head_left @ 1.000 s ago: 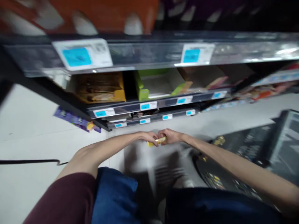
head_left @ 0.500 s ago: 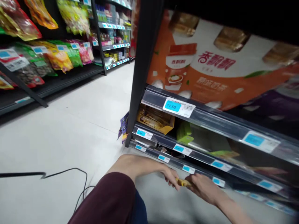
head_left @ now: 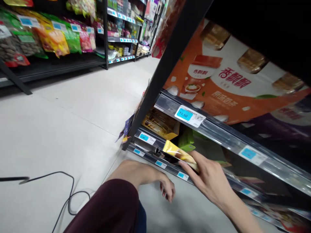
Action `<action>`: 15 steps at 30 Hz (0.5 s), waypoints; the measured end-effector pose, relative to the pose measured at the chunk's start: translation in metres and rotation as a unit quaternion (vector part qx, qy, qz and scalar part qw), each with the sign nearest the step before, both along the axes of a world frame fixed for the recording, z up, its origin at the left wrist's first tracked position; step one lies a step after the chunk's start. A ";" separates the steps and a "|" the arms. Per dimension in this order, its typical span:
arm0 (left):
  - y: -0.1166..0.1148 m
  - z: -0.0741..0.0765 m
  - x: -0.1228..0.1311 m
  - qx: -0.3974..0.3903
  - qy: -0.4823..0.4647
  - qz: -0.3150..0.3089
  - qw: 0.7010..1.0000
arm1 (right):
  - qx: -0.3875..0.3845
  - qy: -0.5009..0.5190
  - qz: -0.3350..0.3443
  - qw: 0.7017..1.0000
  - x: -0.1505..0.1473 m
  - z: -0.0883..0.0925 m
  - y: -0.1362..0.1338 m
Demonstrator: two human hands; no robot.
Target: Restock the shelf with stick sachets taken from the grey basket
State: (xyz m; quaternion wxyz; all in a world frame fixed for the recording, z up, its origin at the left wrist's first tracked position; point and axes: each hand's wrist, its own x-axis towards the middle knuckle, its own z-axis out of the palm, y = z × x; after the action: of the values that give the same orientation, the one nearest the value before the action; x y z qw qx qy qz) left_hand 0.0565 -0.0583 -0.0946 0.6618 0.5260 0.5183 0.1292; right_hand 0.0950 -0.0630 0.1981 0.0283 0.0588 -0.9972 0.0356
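Observation:
My right hand (head_left: 206,174) is closed on one end of a slim yellow snack packet (head_left: 178,153), thumb below and fingers above. The packet tilts up toward the left, in front of the lower shelf edge. Just behind its free end sits an open yellow carton (head_left: 161,124) holding similar-looking wrapped packets. My left hand (head_left: 167,188) hangs lower down, in front of my knee, its fingers loosely bent and a little apart. Nothing shows in it.
A green box (head_left: 186,139) stands beside the carton. Above hangs a clear shelf edge with a price label (head_left: 190,116), below a large orange package (head_left: 233,94). A black post (head_left: 167,71) rises at the shelf's left end. A black cable (head_left: 69,194) lies on the floor.
The packet, held between both hands low down before, is now in my right hand alone, raised toward the shelf carton. My left hand has let go and moved slightly left.

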 end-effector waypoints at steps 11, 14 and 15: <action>-0.017 0.020 0.003 -0.025 0.035 0.005 0.999 | 0.172 0.077 -0.075 0.979 -0.123 -0.012 -0.049; -0.030 0.037 -0.002 -0.016 0.063 0.033 0.997 | 0.117 0.050 -0.041 0.991 -0.150 -0.012 -0.054; -0.034 0.042 -0.003 -0.007 0.072 0.027 0.997 | 0.094 0.032 -0.043 0.994 -0.157 -0.012 -0.055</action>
State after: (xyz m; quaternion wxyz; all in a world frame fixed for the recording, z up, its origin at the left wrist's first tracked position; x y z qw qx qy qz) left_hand 0.0532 -0.0928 -0.0527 0.6225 0.5153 0.5796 0.1053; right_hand -0.0623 -0.1184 0.1859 0.0564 0.0191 -0.9963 -0.0618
